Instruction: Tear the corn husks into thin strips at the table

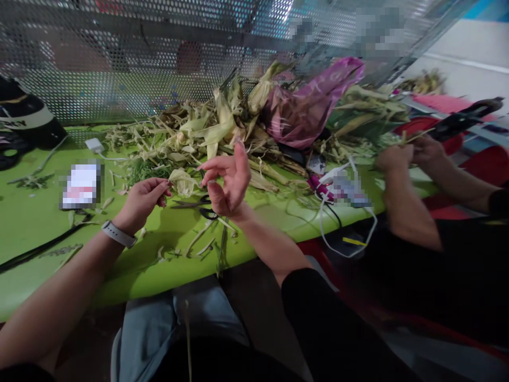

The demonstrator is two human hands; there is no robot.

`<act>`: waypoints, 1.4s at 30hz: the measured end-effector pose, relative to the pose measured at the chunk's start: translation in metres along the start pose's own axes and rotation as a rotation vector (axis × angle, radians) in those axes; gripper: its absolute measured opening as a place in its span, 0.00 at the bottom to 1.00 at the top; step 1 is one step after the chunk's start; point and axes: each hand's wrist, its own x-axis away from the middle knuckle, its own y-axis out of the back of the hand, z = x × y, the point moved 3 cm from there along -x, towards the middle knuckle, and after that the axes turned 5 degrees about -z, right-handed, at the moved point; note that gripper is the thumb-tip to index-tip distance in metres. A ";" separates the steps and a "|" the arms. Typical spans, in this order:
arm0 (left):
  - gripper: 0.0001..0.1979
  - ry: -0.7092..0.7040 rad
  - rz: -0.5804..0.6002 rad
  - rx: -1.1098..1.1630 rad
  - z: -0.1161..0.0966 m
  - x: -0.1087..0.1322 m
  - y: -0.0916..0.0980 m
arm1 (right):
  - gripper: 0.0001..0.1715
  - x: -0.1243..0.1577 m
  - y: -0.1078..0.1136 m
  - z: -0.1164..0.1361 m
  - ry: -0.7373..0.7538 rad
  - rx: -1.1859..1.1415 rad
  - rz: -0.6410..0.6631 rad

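Observation:
My left hand (146, 201), with a watch at the wrist, is closed in a pinch above the green table. What sits between its fingertips is too small to make out. A pale crumpled corn husk (183, 183) shows just past those fingertips; I cannot tell whether they touch it. My right hand (229, 183) is raised beside it, palm turned up, fingers apart and holding nothing. Behind and below it lie black-handled scissors (207, 213), partly hidden by the hand. Thin husk strips (199, 239) are scattered on the table in front.
Corn husks (222, 124) are heaped along the perforated metal screen, with a purple plastic bag (302, 114) on them. A phone (81, 184) and a white charger (94, 145) lie left. White cable (374, 228) loops over the table edge. A co-worker's hands (409, 154) hold a thin strip at right.

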 end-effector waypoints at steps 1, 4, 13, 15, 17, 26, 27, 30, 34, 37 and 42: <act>0.08 -0.001 0.003 0.002 0.000 0.000 0.000 | 0.37 0.000 -0.001 -0.002 -0.042 0.035 0.026; 0.09 0.010 0.009 0.019 0.000 0.000 0.000 | 0.30 -0.004 -0.004 -0.012 -0.295 0.099 0.132; 0.10 0.011 0.002 0.119 0.000 0.000 -0.001 | 0.21 0.018 -0.037 -0.024 -0.972 -0.292 0.477; 0.10 0.000 -0.008 0.111 0.000 0.000 -0.001 | 0.23 0.025 -0.044 -0.025 -1.072 -0.397 0.487; 0.10 -0.009 -0.020 0.108 -0.001 0.000 -0.001 | 0.21 0.027 -0.047 -0.027 -1.089 -0.416 0.492; 0.08 -0.066 -0.049 0.091 0.000 0.000 0.001 | 0.14 0.013 -0.033 -0.014 -0.547 -0.059 0.613; 0.07 -0.071 -0.061 0.096 0.001 0.000 0.001 | 0.14 0.012 -0.033 -0.011 -0.513 -0.040 0.628; 0.06 -0.062 -0.105 0.145 0.006 0.000 0.000 | 0.16 0.012 -0.034 -0.004 -0.439 -0.007 0.629; 0.08 0.016 -0.098 0.286 0.013 -0.001 0.001 | 0.16 0.012 -0.032 0.001 -0.432 0.119 0.508; 0.11 0.091 -0.068 0.363 0.016 0.000 0.001 | 0.20 0.014 -0.032 0.005 -0.381 0.215 0.456; 0.12 0.152 -0.080 0.454 0.018 0.002 -0.003 | 0.18 0.025 -0.042 0.002 -0.330 0.299 0.612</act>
